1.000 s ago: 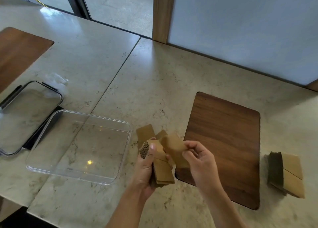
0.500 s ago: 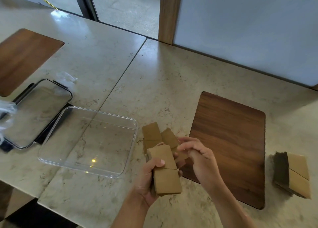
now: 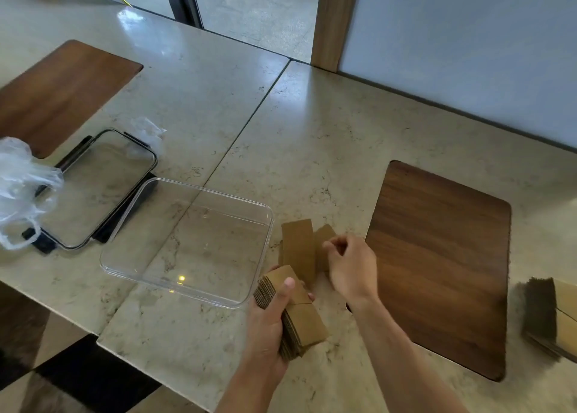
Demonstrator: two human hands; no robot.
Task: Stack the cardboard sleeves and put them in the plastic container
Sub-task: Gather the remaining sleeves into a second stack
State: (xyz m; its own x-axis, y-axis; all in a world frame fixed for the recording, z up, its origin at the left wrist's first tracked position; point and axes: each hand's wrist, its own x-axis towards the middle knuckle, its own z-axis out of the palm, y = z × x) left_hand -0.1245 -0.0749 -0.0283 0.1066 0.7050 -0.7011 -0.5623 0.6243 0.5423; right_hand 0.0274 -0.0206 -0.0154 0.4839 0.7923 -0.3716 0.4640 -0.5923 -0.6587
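Observation:
My left hand point(image 3: 271, 316) grips a stack of brown cardboard sleeves point(image 3: 304, 319) above the counter's front edge, thumb across the top sleeve. Just beyond it, two loose sleeves point(image 3: 298, 247) lie on the stone counter. My right hand point(image 3: 351, 267) hovers over them with its fingers curled at the edge of the further sleeve point(image 3: 323, 236); whether it pinches it I cannot tell. The clear plastic container point(image 3: 263, 225) stands empty to the left of the sleeves. Another stack of sleeves point(image 3: 565, 316) lies at the far right edge.
The container's lid point(image 3: 93, 188) with black clips lies left of the container, beside a crumpled clear plastic bag point(image 3: 22, 181). A wooden inlay point(image 3: 437, 256) sits in the counter right of my hands, another inlay point(image 3: 62, 91) at far left. The counter edge runs close below my left hand.
My right hand let go of the sleeve it laid on the held stack and reached forward to the loose sleeves on the counter. The left hand kept holding the stack.

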